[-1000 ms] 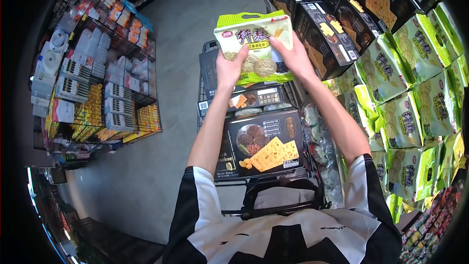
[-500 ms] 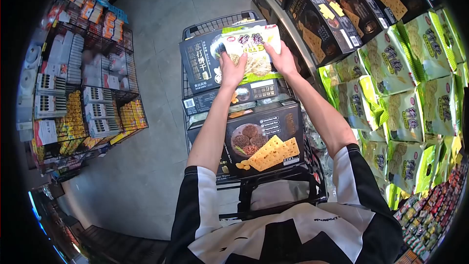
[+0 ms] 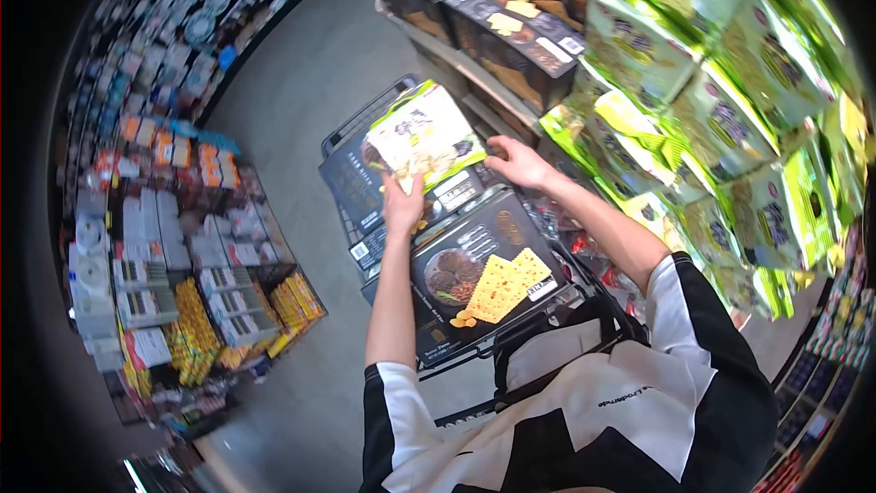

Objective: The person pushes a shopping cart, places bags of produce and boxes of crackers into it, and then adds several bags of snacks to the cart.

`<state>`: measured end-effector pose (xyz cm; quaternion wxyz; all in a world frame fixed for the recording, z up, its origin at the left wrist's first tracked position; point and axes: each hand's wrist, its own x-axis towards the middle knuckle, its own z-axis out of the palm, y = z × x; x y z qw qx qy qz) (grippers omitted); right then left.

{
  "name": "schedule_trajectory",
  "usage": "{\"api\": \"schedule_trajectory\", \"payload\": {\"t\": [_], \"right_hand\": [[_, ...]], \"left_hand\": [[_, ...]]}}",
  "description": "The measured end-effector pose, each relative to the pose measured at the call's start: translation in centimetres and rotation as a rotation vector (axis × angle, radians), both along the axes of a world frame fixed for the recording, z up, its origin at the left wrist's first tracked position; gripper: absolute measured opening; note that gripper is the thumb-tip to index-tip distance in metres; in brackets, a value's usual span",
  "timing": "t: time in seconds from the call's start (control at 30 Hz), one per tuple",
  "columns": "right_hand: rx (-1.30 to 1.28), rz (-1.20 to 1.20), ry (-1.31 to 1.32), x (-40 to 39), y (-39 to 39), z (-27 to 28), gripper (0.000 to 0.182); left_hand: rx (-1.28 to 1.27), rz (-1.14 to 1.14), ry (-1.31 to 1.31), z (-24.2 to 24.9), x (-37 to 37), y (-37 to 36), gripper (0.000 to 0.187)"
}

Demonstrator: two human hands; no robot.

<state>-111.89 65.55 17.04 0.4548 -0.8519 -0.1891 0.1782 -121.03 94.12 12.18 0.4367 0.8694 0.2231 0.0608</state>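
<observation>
A green and white snack bag (image 3: 427,128) lies tilted over the dark cracker boxes in the shopping cart. My left hand (image 3: 402,204) grips its lower left edge, with the thumb on the front; part of the grip is blurred. Just off the bag's right edge is my right hand (image 3: 520,164), its fingers loosely bent and apart, holding nothing. Nearest my body in the cart stands a black cracker box (image 3: 479,246) with yellow crackers pictured on it. Farther forward, another dark box (image 3: 351,184) is partly covered by the bag.
The shopping cart (image 3: 365,114) is in an aisle. On the right, green snack bags (image 3: 721,119) are stacked in rows beside black cracker boxes (image 3: 511,36). Wire racks of goods (image 3: 196,283) line the left side, with the grey floor (image 3: 292,82) between.
My right hand has let go of the snack bag and moved to its right. The bag has tilted and shifted left and down in view, with my left hand still on it. The view has turned.
</observation>
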Motion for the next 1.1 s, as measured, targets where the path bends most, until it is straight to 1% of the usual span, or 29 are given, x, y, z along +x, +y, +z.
{"api": "schedule_trajectory", "payload": {"t": [0.03,0.07,0.13,0.2,0.23,0.27,0.33,0.37,0.4,0.43,0.47,0.5,0.53,0.6,0.63,0.67,0.7,0.73,0.8,0.83,0.87,0.9,0.93,0.97,1.0,1.07,1.1], "right_hand": [[0.024,-0.014,-0.026,-1.3,-1.9,0.8,0.058],[0.056,-0.033,-0.081,-3.0,-3.7,2.4,0.050],[0.124,-0.045,-0.186,-6.2,-7.4,6.3,0.040],[0.169,-0.124,-0.321,-9.7,-10.9,9.4,0.030],[0.249,-0.194,-0.423,-11.4,-12.6,10.2,0.027],[0.325,-0.264,-0.523,-13.0,-14.2,10.7,0.025],[0.267,-0.486,-0.772,-15.7,-17.0,11.1,0.022],[0.225,-0.550,-0.829,-16.3,-18.9,10.1,0.029],[0.226,-0.648,-0.796,-16.8,-19.6,9.7,0.033],[0.230,-0.746,-0.763,-17.1,-20.2,9.5,0.037],[0.237,-0.843,-0.732,-17.3,-20.7,9.1,0.042],[0.170,-0.844,-0.651,-17.2,-21.8,7.7,0.056],[0.198,-0.866,-0.560,-17.0,-22.0,7.1,0.062],[0.139,-0.842,-0.529,-16.4,-22.5,5.4,0.068],[0.094,-0.797,-0.502,-15.8,-22.9,4.3,0.074],[0.082,-0.772,-0.510,-15.1,-23.0,3.1,0.080],[0.120,-0.762,-0.408,-14.8,-22.9,3.7,0.083],[0.156,-0.749,-0.303,-14.6,-22.7,4.3,0.087],[0.124,-0.760,-0.300,-13.9,-22.3,4.3,0.089],[0.102,-0.769,-0.293,-13.7,-22.3,4.1,0.090],[0.127,-0.768,-0.343,-13.3,-22.3,3.3,0.089],[0.150,-0.769,-0.392,-12.9,-22.1,2.6,0.087],[0.170,-0.768,-0.441,-12.6,-22.1,1.9,0.086],[0.230,-0.781,-0.399,-12.7,-22.3,1.2,0.084],[0.288,-0.792,-0.359,-12.7,-22.0,1.6,0.081],[0.389,-0.792,-0.303,-13.0,-21.9,2.4,0.075],[0.433,-0.785,-0.288,-13.1,-21.9,3.0,0.070]], "left_hand": [[0.065,0.013,-0.033,1.2,-0.6,-0.7,0.099],[0.128,0.058,-0.006,4.6,-1.6,-2.0,0.100],[0.211,0.049,-0.097,6.1,-1.3,-3.5,0.095],[0.331,0.024,-0.224,8.0,-1.3,-5.5,0.092],[0.389,-0.043,-0.384,9.6,-1.0,-6.7,0.078],[0.394,-0.087,-0.447,10.9,-0.5,-7.9,0.072],[0.393,-0.172,-0.574,13.3,1.2,-10.7,0.060],[0.285,-0.219,-0.623,14.5,1.9,-12.6,0.052],[0.177,-0.266,-0.672,15.5,2.6,-14.8,0.045],[0.112,-0.314,-0.626,16.2,3.3,-16.9,0.040],[0.052,-0.342,-0.652,15.8,4.5,-18.9,0.037],[-0.003,-0.391,-0.619,15.3,5.5,-20.8,0.037],[-0.056,-0.441,-0.585,14.5,6.3,-22.5,0.037],[-0.179,-0.490,-0.527,11.6,8.2,-25.4,0.037],[-0.285,-0.494,-0.442,9.6,9.5,-26.5,0.038],[-0.386,-0.492,-0.360,7.5,11.2,-27.2,0.043],[-0.456,-0.493,-0.324,4.2,12.8,-27.3,0.050],[-0.526,-0.495,-0.284,2.1,13.8,-27.4,0.058],[-0.498,-0.581,-0.107,4.4,12.1,-28.9,0.069],[-0.541,-0.565,-0.108,5.8,10.7,-30.2,0.070],[-0.616,-0.560,-0.158,6.8,9.7,-30.8,0.070],[-0.624,-0.585,-0.118,6.7,9.6,-30.6,0.069],[-0.607,-0.594,-0.096,6.5,9.3,-30.5,0.069],[-0.589,-0.603,-0.075,6.3,9.1,-30.4,0.068],[-0.544,-0.596,-0.074,7.5,8.2,-30.4,0.065],[-0.442,-0.607,-0.098,7.9,7.8,-30.1,0.061],[-0.384,-0.625,-0.121,6.7,8.4,-29.6,0.060]]}}
